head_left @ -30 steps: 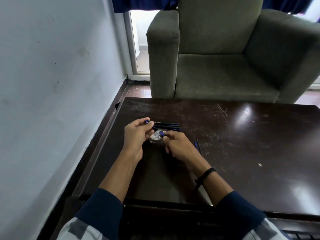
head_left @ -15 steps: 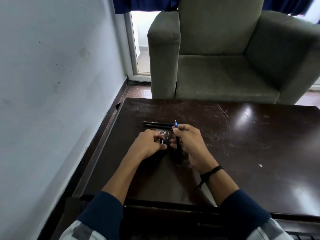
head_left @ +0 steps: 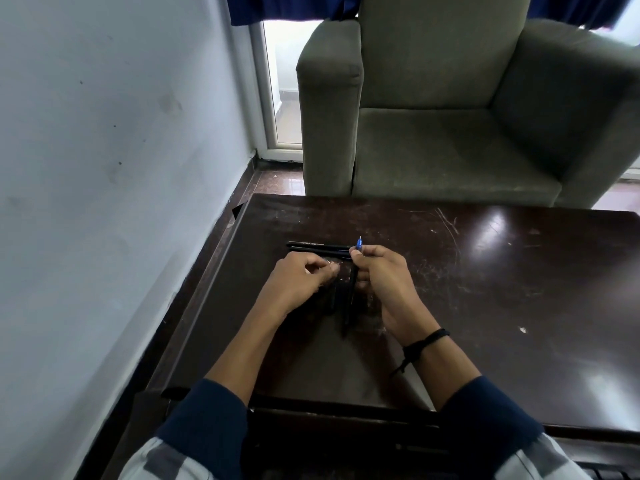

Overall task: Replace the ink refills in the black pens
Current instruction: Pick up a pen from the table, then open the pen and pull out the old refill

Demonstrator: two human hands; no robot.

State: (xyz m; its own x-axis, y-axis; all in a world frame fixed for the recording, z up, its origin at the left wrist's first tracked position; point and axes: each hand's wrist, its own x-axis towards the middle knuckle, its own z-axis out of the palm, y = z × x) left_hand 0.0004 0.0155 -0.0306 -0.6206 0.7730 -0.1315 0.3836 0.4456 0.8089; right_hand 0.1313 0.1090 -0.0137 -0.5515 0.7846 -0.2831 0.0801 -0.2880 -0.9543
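A pale painted wall (head_left: pixel 104 168) fills the left side, and beside it stands a dark, glossy, scratched wooden table (head_left: pixel 502 289). Over the table's left part the left hand (head_left: pixel 298 282) hovers with its fingers curled in and thumb and fingertips drawn together; whether they pinch anything is too small to tell. Just beyond both hands, two slim black pens (head_left: pixel 311 246) lie side by side on the tabletop, running left to right, their right ends hidden behind the right hand. Just right of the left hand, a third black pen barrel (head_left: pixel 351 296) is held tilted, its lower end pointing toward the near edge and a blue refill tip (head_left: pixel 359 243) sticking out at its far, upper end. The right hand (head_left: pixel 384 282) grips this barrel near the top, thumb and curled fingers closed round it. A black cord wristband (head_left: pixel 427 341) circles the right wrist. On the far side of the table sits a grey-green upholstered armchair (head_left: pixel 433 150).
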